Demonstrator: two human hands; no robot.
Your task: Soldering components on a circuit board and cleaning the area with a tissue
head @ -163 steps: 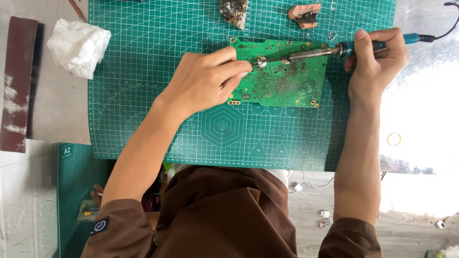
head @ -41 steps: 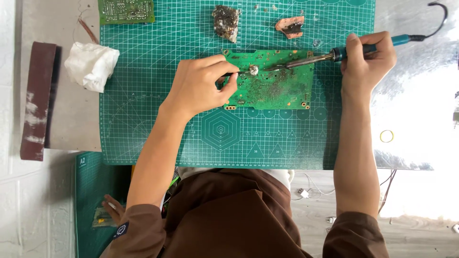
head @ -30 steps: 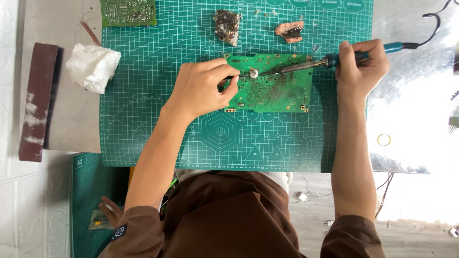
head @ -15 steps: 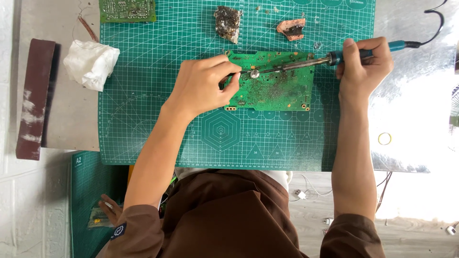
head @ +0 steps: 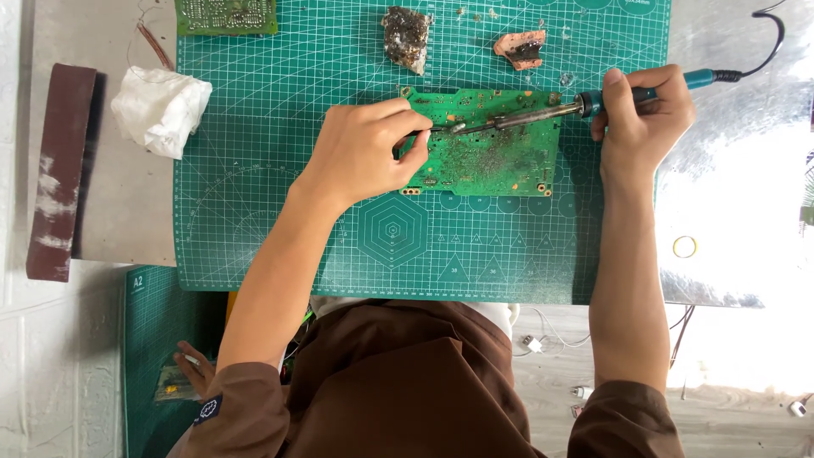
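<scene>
Both forearms are stretched toward twelve o'clock. The left hand (head: 360, 157) is curled, thumb and forefinger pinched toward three o'clock. The right hand (head: 642, 114) is closed in a grip, knuckles up.

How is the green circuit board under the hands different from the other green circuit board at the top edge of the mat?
The central circuit board lies fully in view mid-mat; the second circuit board sits at the top left, cut off by the frame. The central one is touched by the left hand and the soldering iron held by the right hand; the second lies untouched. Both are green and flat on the cutting mat.
</scene>
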